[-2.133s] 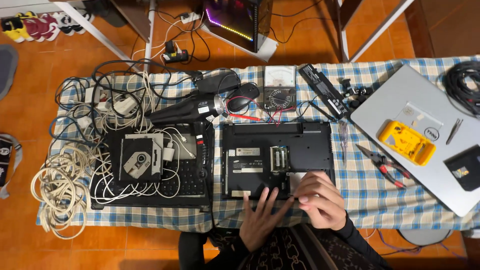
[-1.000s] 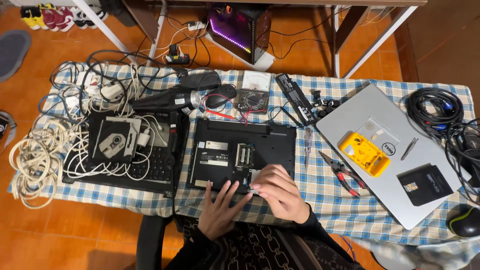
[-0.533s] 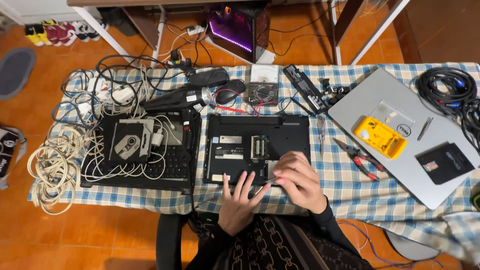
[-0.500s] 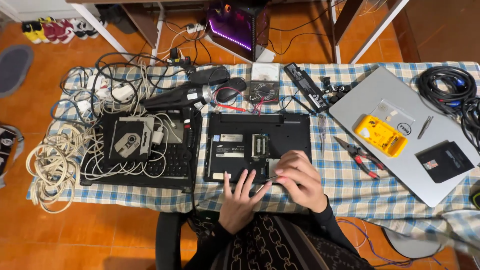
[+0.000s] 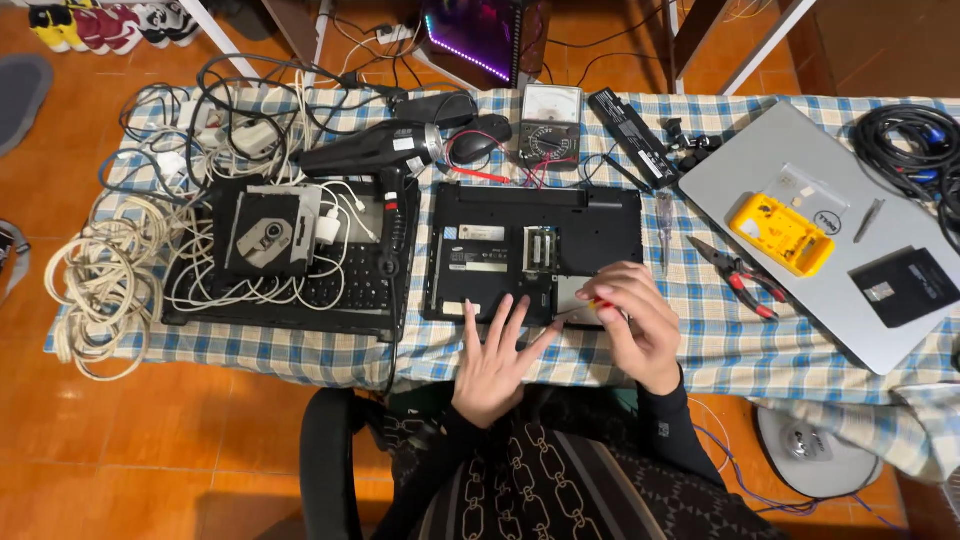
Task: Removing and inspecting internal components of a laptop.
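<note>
Checked tablecloth [image 5: 300, 350], upturned laptop [image 5: 500, 250] at front edge, 2 hands [image 5: 630, 325] on it

We see orange tiled floor [image 5: 180, 440] | blue checked tablecloth [image 5: 740, 350] over table | shoes [image 5: 95, 22] far left | purple-lit computer case [image 5: 475, 40] far centre

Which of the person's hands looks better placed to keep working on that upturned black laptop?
Probably the right hand: it grips a small screwdriver whose tip is over the laptop base. The left hand lies open and flat at its front edge, better suited to steadying.
</note>
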